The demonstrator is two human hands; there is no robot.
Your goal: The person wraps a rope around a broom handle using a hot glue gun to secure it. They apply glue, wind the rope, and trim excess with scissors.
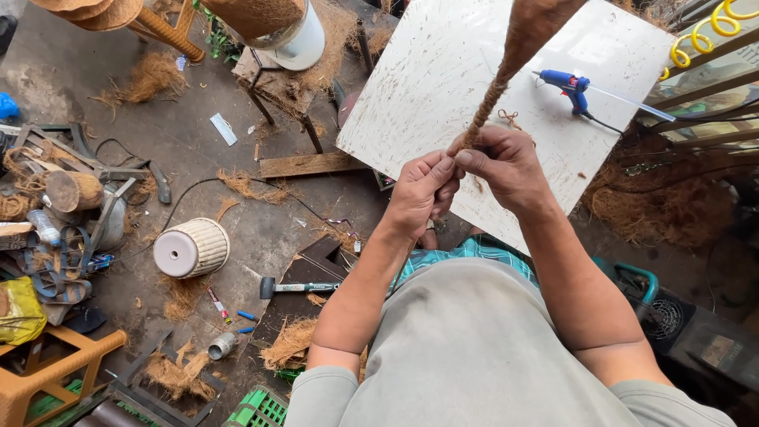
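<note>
1. The left hand (423, 192) and right hand (506, 168) pinch the lower end of a coir rope (492, 96) between closed fingertips, thumbs touching.
2. The rope runs up and rightward from the fingers, over the white board (427, 79), widening towards the top.

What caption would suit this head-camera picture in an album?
Both hands, left hand and right hand, grip a coir-wrapped rope above a white board.
</note>
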